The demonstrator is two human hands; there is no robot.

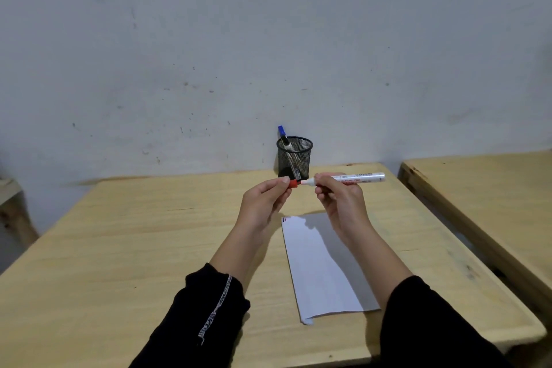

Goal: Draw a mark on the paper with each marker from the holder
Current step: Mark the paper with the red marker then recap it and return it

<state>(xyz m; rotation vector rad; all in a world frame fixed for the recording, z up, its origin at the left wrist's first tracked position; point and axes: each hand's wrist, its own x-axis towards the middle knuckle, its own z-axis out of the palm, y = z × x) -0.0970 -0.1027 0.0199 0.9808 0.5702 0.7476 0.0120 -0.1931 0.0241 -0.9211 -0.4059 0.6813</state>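
Pale scuffed wall behind wooden table [125, 248], black mesh holder [294, 158] at far edge with blue-capped marker [283, 136], left hand [264, 203] pinching red cap [293, 184], right hand [340, 200] gripping white marker [358, 178], tip at the cap, paper [316, 272] beneath, small marks at its far left corner.

**Room around the raised hands**

Both hands [268, 200] [340, 203] with the marker [355, 179] hang just before the holder [294, 157], blocking it from the front. The paper [316, 263] lies flat; the table [134, 248] to the left is open.
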